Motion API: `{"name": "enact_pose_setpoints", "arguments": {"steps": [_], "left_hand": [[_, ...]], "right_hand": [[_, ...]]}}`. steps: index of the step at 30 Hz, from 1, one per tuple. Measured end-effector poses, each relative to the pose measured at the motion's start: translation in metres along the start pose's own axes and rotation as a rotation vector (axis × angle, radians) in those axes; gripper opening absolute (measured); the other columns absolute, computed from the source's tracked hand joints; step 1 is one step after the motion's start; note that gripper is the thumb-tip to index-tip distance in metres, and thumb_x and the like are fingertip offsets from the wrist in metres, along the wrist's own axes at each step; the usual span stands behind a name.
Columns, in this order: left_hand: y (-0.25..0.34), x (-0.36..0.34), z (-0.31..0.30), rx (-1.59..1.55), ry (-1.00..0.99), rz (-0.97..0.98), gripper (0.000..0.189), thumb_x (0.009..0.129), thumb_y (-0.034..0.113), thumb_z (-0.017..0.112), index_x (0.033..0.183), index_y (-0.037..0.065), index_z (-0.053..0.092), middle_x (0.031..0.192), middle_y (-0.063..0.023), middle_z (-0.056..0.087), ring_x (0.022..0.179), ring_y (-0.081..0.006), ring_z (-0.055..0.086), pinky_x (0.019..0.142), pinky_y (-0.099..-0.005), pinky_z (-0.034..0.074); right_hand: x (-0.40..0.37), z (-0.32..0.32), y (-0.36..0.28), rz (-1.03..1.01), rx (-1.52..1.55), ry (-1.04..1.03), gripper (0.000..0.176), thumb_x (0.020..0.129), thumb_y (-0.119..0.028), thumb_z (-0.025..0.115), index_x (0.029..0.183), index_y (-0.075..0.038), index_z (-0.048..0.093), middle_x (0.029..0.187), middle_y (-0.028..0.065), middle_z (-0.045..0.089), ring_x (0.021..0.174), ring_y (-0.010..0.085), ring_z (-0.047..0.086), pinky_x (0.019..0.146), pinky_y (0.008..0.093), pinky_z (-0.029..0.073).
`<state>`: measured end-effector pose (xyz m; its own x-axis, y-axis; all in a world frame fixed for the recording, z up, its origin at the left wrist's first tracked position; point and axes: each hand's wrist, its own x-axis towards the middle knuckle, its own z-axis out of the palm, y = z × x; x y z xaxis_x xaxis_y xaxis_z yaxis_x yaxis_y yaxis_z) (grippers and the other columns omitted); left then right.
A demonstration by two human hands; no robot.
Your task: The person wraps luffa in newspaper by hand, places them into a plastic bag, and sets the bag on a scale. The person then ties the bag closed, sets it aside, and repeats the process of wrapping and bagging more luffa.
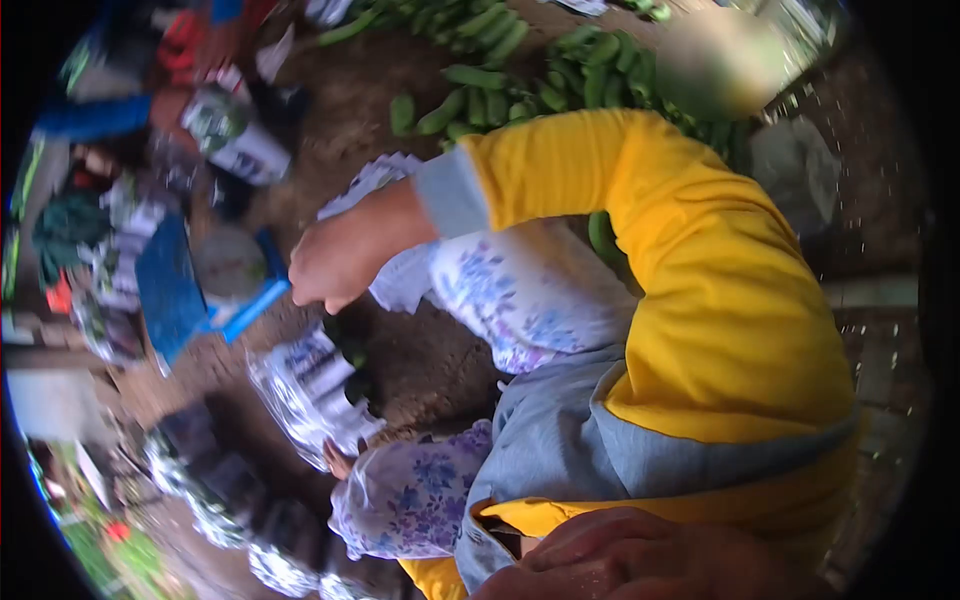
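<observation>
From the yellow sleeve with a grey cuff, my right hand (340,262) reaches out at the centre left. Its fingers are closed beside the end of a blue object (172,290) with a round grey part; what they grip is too blurred to tell. My left hand (338,460) shows only in part past a flower-patterned knee (415,495). Its visible fingers press on the edge of a clear plastic bag (305,390) with pale, striped contents. Dark green items lie against the bag's right side.
Green vegetables (600,70) lie heaped on the soil at the top. Another person's hand (172,110), with a blue sleeve, holds a filled bag (240,140) at the upper left. Several packed bags (240,500) line the lower left. A grey sack (795,170) sits at the right.
</observation>
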<state>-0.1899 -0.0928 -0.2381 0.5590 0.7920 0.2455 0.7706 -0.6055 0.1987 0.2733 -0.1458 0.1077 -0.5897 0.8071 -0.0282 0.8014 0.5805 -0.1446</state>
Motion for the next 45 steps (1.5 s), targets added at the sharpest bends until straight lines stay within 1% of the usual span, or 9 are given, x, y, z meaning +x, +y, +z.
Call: {"name": "enact_pose_setpoints", "arguments": {"steps": [4,8,12,21,25,34,39,43,45], "left_hand": [[-0.020,0.045,-0.081,0.158,-0.116,0.129,0.064,0.069,0.030,0.072,0.117,-0.006,0.049,0.116,-0.0248,0.053,0.107,-0.0409,0.050,0.093,-0.0465,0.041],[0.054,0.125,-0.203,0.141,-0.350,-0.018,0.066,0.070,0.029,0.070,0.122,-0.004,0.048,0.122,-0.0243,0.049,0.116,-0.0377,0.044,0.099,-0.0451,0.036],[0.085,0.222,-0.236,0.264,-0.485,0.070,0.063,0.070,0.028,0.070,0.120,-0.004,0.049,0.121,-0.0242,0.049,0.116,-0.0377,0.044,0.099,-0.0453,0.035],[0.295,0.333,-0.164,0.054,-0.581,0.472,0.053,0.073,0.015,0.069,0.120,0.000,0.050,0.120,-0.0189,0.052,0.113,-0.0336,0.048,0.099,-0.0416,0.036],[0.334,0.319,-0.132,0.082,-0.662,0.687,0.052,0.073,0.017,0.068,0.120,0.002,0.050,0.121,-0.0183,0.051,0.112,-0.0342,0.048,0.097,-0.0429,0.037],[0.336,0.289,-0.128,0.083,-0.758,0.608,0.051,0.071,0.018,0.070,0.116,0.003,0.052,0.115,-0.0163,0.055,0.108,-0.0332,0.051,0.094,-0.0418,0.039],[0.297,0.262,-0.131,0.093,-0.787,0.469,0.049,0.071,0.018,0.070,0.115,0.003,0.053,0.114,-0.0160,0.056,0.105,-0.0328,0.053,0.091,-0.0413,0.042],[0.265,0.248,-0.122,0.069,-0.930,0.331,0.049,0.070,0.019,0.071,0.114,0.003,0.054,0.113,-0.0156,0.057,0.106,-0.0322,0.053,0.091,-0.0414,0.042],[0.268,0.246,-0.122,0.080,-0.908,0.342,0.051,0.070,0.020,0.071,0.115,0.004,0.054,0.114,-0.0164,0.057,0.106,-0.0317,0.053,0.092,-0.0410,0.042]], "right_hand": [[-0.201,0.013,0.056,0.458,0.798,0.975,0.026,0.088,-0.007,0.054,0.114,-0.005,0.058,0.104,0.0101,0.065,0.098,0.0173,0.063,0.084,0.0267,0.050],[-0.413,0.148,0.110,1.290,0.417,1.279,0.022,0.083,-0.011,0.060,0.103,-0.005,0.063,0.096,0.0082,0.067,0.088,0.0142,0.064,0.076,0.0272,0.051],[-0.554,0.214,0.106,1.609,0.574,1.582,0.026,0.081,-0.014,0.060,0.106,-0.007,0.062,0.093,0.0032,0.065,0.085,0.0099,0.060,0.070,0.0257,0.048],[-0.725,0.188,0.149,2.079,-0.457,1.077,0.035,0.079,-0.027,0.063,0.110,-0.009,0.061,0.110,0.0127,0.062,0.098,0.0232,0.061,0.086,0.0362,0.047],[-0.677,0.118,0.150,2.222,0.029,0.928,0.037,0.087,-0.019,0.056,0.122,-0.007,0.051,0.123,0.0168,0.051,0.115,0.0315,0.047,0.094,0.0409,0.041],[-0.651,0.121,0.201,2.383,0.061,0.538,0.073,0.089,-0.024,0.054,0.146,-0.014,0.010,0.152,0.0125,0.006,0.137,0.0384,0.011,0.109,0.0481,0.018],[-0.681,0.166,0.209,2.383,0.005,0.694,0.071,0.085,-0.020,0.059,0.143,-0.006,0.020,0.114,0.0148,0.055,0.112,0.0291,0.047,0.098,0.0459,0.033],[-0.692,0.188,0.207,2.142,0.258,1.933,0.057,0.084,-0.021,0.061,0.133,-0.004,0.038,0.120,0.0151,0.053,0.114,0.0290,0.046,0.094,0.0412,0.040],[-0.712,0.223,0.199,1.043,0.759,2.368,0.060,0.083,-0.025,0.064,0.135,-0.014,0.038,0.135,0.0116,0.040,0.118,0.0255,0.044,0.096,0.0405,0.039]]}}
